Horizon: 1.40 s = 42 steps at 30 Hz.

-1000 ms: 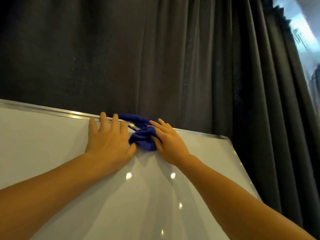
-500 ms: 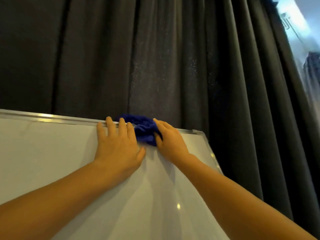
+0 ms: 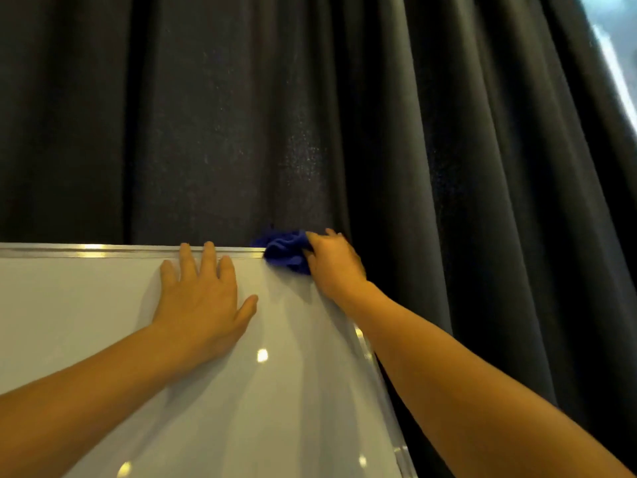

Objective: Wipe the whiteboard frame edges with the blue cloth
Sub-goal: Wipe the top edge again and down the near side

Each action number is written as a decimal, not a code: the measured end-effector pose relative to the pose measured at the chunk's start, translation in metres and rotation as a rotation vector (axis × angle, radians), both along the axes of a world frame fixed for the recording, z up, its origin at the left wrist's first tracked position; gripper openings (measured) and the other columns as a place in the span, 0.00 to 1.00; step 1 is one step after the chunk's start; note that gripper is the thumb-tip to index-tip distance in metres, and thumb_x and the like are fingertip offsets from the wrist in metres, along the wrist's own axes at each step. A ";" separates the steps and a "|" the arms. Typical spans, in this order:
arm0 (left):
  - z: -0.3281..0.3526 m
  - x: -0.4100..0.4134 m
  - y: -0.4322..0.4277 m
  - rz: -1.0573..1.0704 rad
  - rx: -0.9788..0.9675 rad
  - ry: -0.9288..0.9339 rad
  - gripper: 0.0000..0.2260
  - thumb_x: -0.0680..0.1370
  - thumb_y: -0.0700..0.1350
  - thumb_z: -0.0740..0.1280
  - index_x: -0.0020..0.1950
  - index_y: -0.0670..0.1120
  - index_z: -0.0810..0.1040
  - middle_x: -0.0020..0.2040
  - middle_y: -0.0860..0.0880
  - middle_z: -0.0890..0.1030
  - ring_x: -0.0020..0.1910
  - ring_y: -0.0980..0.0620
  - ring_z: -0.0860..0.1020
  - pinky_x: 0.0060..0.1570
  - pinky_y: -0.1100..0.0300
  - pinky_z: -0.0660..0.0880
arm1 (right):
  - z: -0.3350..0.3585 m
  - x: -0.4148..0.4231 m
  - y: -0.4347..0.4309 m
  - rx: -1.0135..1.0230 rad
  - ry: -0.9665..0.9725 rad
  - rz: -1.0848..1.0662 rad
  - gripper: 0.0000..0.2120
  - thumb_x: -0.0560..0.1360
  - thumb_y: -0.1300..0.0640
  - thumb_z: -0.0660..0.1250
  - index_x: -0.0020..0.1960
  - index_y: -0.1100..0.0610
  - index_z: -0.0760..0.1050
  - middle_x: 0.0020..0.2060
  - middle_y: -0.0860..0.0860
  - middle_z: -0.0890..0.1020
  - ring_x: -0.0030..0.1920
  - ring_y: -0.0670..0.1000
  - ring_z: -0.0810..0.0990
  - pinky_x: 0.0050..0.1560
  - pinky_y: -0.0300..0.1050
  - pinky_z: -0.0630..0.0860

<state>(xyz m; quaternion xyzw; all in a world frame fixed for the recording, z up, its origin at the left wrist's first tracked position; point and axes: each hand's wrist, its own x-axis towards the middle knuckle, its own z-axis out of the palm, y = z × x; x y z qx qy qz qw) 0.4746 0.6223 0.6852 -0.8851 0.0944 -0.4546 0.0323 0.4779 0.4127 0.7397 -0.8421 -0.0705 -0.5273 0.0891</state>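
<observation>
Presently the right hand (image 3: 336, 262) is clamping a bunched blue cloth (image 3: 286, 250) on the whiteboard's metal frame (image 3: 103, 251) corner; the left hand (image 3: 203, 298) is lying flat, fingers apart, on the glossy board.

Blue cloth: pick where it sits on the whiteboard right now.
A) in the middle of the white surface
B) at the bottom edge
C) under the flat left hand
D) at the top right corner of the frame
D: the blue cloth is bunched under the right hand where the top frame edge ends at the right corner, apart from the flat left hand.
</observation>
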 end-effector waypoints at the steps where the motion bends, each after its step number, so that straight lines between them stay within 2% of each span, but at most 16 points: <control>1: -0.001 -0.002 -0.006 0.002 0.013 0.011 0.38 0.77 0.67 0.46 0.79 0.44 0.46 0.80 0.40 0.43 0.77 0.33 0.43 0.73 0.37 0.49 | 0.001 -0.002 -0.013 0.053 0.000 -0.005 0.16 0.80 0.55 0.59 0.66 0.52 0.74 0.68 0.60 0.74 0.71 0.63 0.67 0.68 0.55 0.68; 4: -0.003 -0.009 -0.022 0.027 0.044 0.044 0.38 0.78 0.66 0.46 0.79 0.44 0.44 0.80 0.39 0.41 0.77 0.33 0.42 0.74 0.37 0.49 | -0.003 -0.003 -0.020 0.104 -0.034 0.067 0.12 0.79 0.57 0.59 0.59 0.56 0.76 0.58 0.60 0.79 0.57 0.64 0.77 0.55 0.57 0.77; 8: 0.002 -0.016 -0.035 0.018 0.044 0.074 0.38 0.78 0.67 0.47 0.79 0.44 0.44 0.80 0.39 0.41 0.77 0.34 0.43 0.74 0.38 0.48 | 0.000 -0.002 -0.033 0.394 -0.081 0.266 0.12 0.77 0.65 0.59 0.55 0.57 0.78 0.51 0.59 0.82 0.51 0.59 0.81 0.50 0.55 0.81; 11: 0.003 -0.015 -0.038 -0.016 0.060 0.086 0.38 0.78 0.67 0.46 0.79 0.45 0.44 0.80 0.40 0.41 0.78 0.35 0.42 0.74 0.38 0.46 | -0.003 -0.007 -0.049 0.696 -0.096 0.493 0.11 0.77 0.67 0.61 0.52 0.60 0.81 0.48 0.59 0.83 0.43 0.45 0.82 0.39 0.34 0.78; 12: 0.003 -0.015 -0.040 -0.028 0.065 0.084 0.37 0.78 0.67 0.47 0.79 0.46 0.44 0.80 0.41 0.41 0.78 0.35 0.42 0.74 0.37 0.46 | -0.010 -0.010 -0.052 0.709 -0.074 0.504 0.08 0.77 0.65 0.63 0.50 0.61 0.81 0.46 0.59 0.83 0.39 0.44 0.81 0.37 0.32 0.76; 14: 0.000 -0.013 -0.045 -0.046 0.087 0.058 0.37 0.78 0.67 0.47 0.79 0.45 0.45 0.80 0.41 0.43 0.78 0.35 0.43 0.73 0.36 0.47 | -0.031 -0.018 -0.050 0.652 -0.020 0.466 0.05 0.76 0.60 0.68 0.44 0.62 0.79 0.41 0.61 0.79 0.41 0.51 0.79 0.42 0.44 0.75; 16: -0.003 -0.012 -0.053 -0.062 0.103 0.031 0.37 0.78 0.66 0.47 0.79 0.45 0.46 0.80 0.40 0.45 0.77 0.33 0.44 0.73 0.34 0.48 | -0.055 -0.025 -0.049 0.567 -0.001 0.420 0.05 0.75 0.64 0.66 0.49 0.64 0.80 0.43 0.60 0.78 0.48 0.57 0.76 0.49 0.50 0.72; 19: -0.020 -0.015 -0.069 -0.105 0.130 0.022 0.36 0.77 0.66 0.48 0.78 0.45 0.50 0.80 0.39 0.48 0.76 0.32 0.46 0.72 0.33 0.50 | -0.098 -0.043 -0.048 0.375 0.033 0.248 0.19 0.76 0.70 0.61 0.66 0.63 0.74 0.56 0.59 0.78 0.58 0.58 0.76 0.56 0.39 0.72; 21: -0.040 -0.019 -0.077 -0.149 0.173 0.024 0.36 0.77 0.66 0.49 0.78 0.45 0.50 0.79 0.38 0.49 0.76 0.31 0.46 0.72 0.32 0.49 | -0.138 -0.059 -0.047 0.396 0.091 0.183 0.16 0.78 0.67 0.61 0.65 0.63 0.73 0.51 0.56 0.77 0.56 0.59 0.78 0.51 0.35 0.75; 23: -0.061 -0.023 -0.081 -0.192 0.217 0.025 0.37 0.77 0.66 0.49 0.78 0.44 0.49 0.79 0.37 0.48 0.76 0.31 0.44 0.72 0.33 0.47 | -0.174 -0.075 -0.045 0.398 0.124 0.108 0.14 0.78 0.65 0.61 0.63 0.63 0.74 0.48 0.58 0.76 0.51 0.60 0.78 0.50 0.43 0.78; 26: -0.095 -0.038 -0.084 -0.310 0.333 -0.003 0.35 0.78 0.64 0.50 0.78 0.43 0.53 0.80 0.38 0.50 0.77 0.32 0.46 0.73 0.34 0.48 | -0.221 -0.103 -0.040 0.267 0.174 -0.070 0.19 0.77 0.66 0.61 0.68 0.61 0.71 0.51 0.58 0.76 0.50 0.57 0.76 0.54 0.51 0.78; 29: -0.131 -0.057 -0.087 -0.438 0.457 0.020 0.33 0.78 0.62 0.51 0.78 0.44 0.54 0.80 0.38 0.51 0.77 0.33 0.47 0.73 0.36 0.49 | -0.257 -0.131 -0.037 0.238 0.256 -0.186 0.17 0.77 0.64 0.62 0.65 0.59 0.73 0.51 0.56 0.77 0.50 0.56 0.76 0.54 0.51 0.77; 33: -0.171 -0.088 -0.088 -0.549 0.555 0.091 0.31 0.79 0.60 0.53 0.76 0.43 0.59 0.78 0.38 0.55 0.76 0.33 0.50 0.73 0.38 0.51 | -0.289 -0.165 -0.036 0.144 0.465 -0.348 0.09 0.76 0.61 0.64 0.56 0.60 0.75 0.49 0.57 0.77 0.48 0.58 0.76 0.49 0.54 0.77; 36: -0.198 -0.112 -0.085 -0.597 0.606 0.159 0.27 0.79 0.59 0.53 0.72 0.44 0.65 0.76 0.38 0.60 0.76 0.34 0.52 0.73 0.38 0.53 | -0.313 -0.192 -0.029 0.015 0.596 -0.489 0.11 0.76 0.58 0.68 0.57 0.59 0.75 0.52 0.57 0.78 0.52 0.57 0.76 0.51 0.52 0.77; 39: -0.230 -0.134 -0.085 -0.620 0.666 0.211 0.26 0.79 0.59 0.53 0.71 0.45 0.67 0.77 0.39 0.60 0.77 0.34 0.51 0.74 0.38 0.50 | -0.350 -0.217 -0.019 -0.081 0.585 -0.539 0.15 0.75 0.56 0.70 0.60 0.57 0.74 0.55 0.56 0.79 0.55 0.56 0.75 0.55 0.49 0.74; 42: -0.260 -0.154 -0.084 -0.696 0.688 0.228 0.26 0.80 0.58 0.54 0.73 0.44 0.65 0.76 0.38 0.61 0.77 0.34 0.51 0.74 0.38 0.47 | -0.386 -0.236 -0.008 -0.030 0.482 -0.529 0.14 0.74 0.57 0.70 0.58 0.57 0.75 0.55 0.54 0.79 0.54 0.55 0.74 0.56 0.50 0.76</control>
